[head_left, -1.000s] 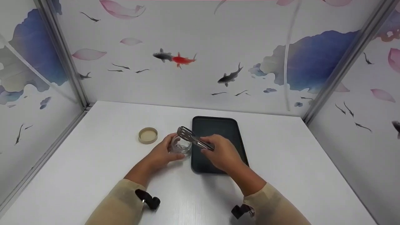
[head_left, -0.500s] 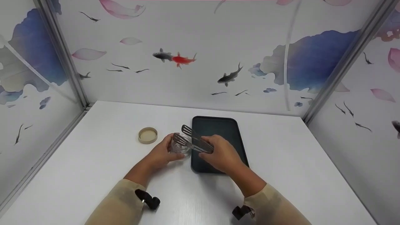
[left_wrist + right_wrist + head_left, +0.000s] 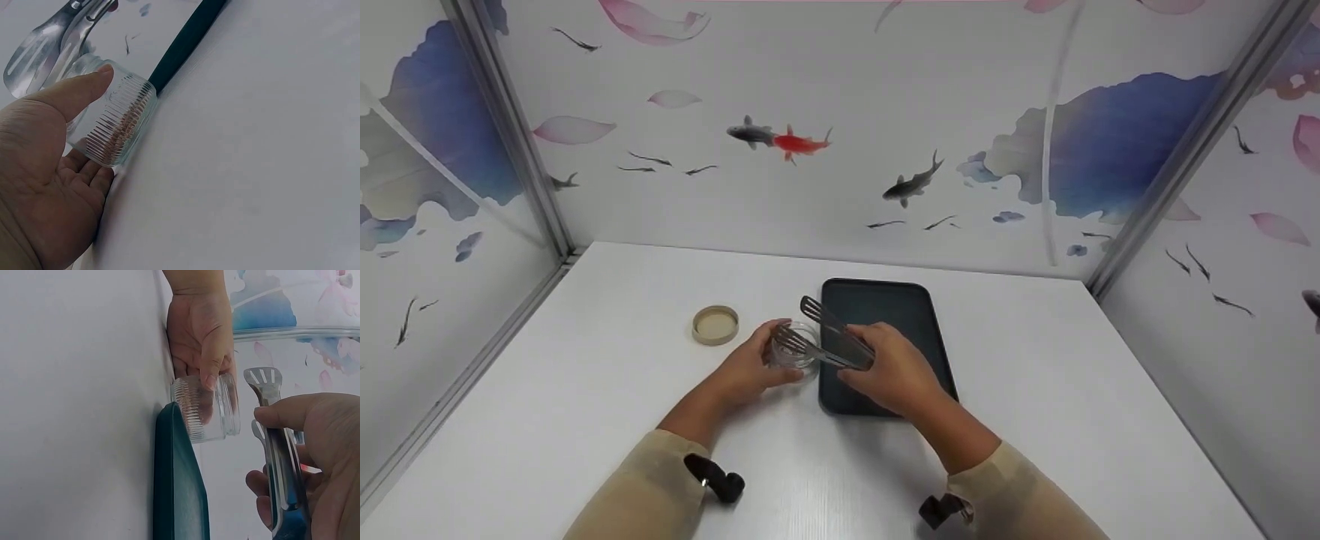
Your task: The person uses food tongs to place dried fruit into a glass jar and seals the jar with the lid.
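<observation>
My left hand (image 3: 751, 361) holds a clear glass jar (image 3: 808, 365) upright on the table, fingers and thumb around its sides. The jar has no lid on, and through its ribbed lower wall in the left wrist view a small brownish layer (image 3: 121, 126) shows at the bottom. My right hand (image 3: 896, 366) grips metal tongs (image 3: 281, 461) between thumb and fingers, with the slotted ends spread apart. One slotted end overlaps the jar's mouth in the head view, the other stands higher, over the tray's edge. Nothing shows between the tong ends.
A dark green-black rectangular tray (image 3: 877, 300) lies just right of the jar, partly under the right hand. The beige round lid (image 3: 715, 325) lies on the white table (image 3: 660, 300) to the left. Walls printed with fish and petals (image 3: 847, 90) enclose the table at the back and sides.
The tongs have gone from nearly closed to spread apart, with one end lower over the jar's mouth. The left hand and jar have stayed in place.
</observation>
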`<state>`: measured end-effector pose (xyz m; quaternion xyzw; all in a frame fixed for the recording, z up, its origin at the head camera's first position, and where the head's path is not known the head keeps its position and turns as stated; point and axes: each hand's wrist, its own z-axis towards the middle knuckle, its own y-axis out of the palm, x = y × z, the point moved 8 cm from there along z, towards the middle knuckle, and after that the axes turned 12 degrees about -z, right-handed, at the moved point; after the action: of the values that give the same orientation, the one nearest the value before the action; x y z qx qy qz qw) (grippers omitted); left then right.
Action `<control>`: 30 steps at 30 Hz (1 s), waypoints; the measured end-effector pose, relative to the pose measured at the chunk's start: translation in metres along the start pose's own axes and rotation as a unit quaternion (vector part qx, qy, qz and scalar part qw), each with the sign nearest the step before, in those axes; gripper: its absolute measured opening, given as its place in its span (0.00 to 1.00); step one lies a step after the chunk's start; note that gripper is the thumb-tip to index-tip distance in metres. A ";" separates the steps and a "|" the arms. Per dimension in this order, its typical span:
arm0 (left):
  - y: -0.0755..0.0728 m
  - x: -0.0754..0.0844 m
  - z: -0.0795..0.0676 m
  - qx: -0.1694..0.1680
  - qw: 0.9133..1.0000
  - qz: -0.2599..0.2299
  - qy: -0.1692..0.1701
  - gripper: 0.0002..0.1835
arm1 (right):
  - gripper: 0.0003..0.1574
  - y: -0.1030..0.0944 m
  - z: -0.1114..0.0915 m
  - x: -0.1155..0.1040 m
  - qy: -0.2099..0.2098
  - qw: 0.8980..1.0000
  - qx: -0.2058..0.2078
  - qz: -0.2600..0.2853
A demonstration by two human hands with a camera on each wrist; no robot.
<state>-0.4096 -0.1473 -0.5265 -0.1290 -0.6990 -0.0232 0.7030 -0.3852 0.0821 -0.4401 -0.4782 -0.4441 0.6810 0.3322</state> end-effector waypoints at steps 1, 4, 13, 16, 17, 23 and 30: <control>0.000 -0.001 0.000 0.001 1.000 0.001 -0.002 0.52 | 0.44 -0.001 0.000 0.001 0.000 1.000 0.002 0.000; -0.001 -0.002 0.002 0.004 1.000 -0.002 -0.009 0.52 | 0.45 -0.005 0.000 0.009 0.009 1.000 0.009 0.000; 0.000 -0.004 0.002 0.005 1.000 -0.001 -0.011 0.52 | 0.47 -0.025 0.003 0.050 0.048 0.998 0.024 -0.015; 0.000 -0.004 0.003 0.004 1.000 -0.002 -0.008 0.51 | 0.48 -0.030 0.003 0.064 0.056 0.998 0.024 -0.019; 0.000 -0.004 0.003 0.003 1.000 -0.003 -0.008 0.51 | 0.48 -0.032 0.003 0.068 0.058 0.998 0.025 -0.020; 0.001 -0.004 0.003 -0.002 1.000 -0.003 -0.012 0.51 | 0.49 -0.038 0.001 0.092 0.076 0.997 0.030 -0.018; 0.000 -0.004 0.002 0.000 1.000 0.000 -0.010 0.52 | 0.46 -0.045 -0.001 0.121 0.089 0.995 0.046 -0.023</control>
<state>-0.4115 -0.1471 -0.5303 -0.1293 -0.7062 -0.0219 0.6957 -0.4218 0.2063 -0.4415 -0.5112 -0.3920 0.6474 0.4073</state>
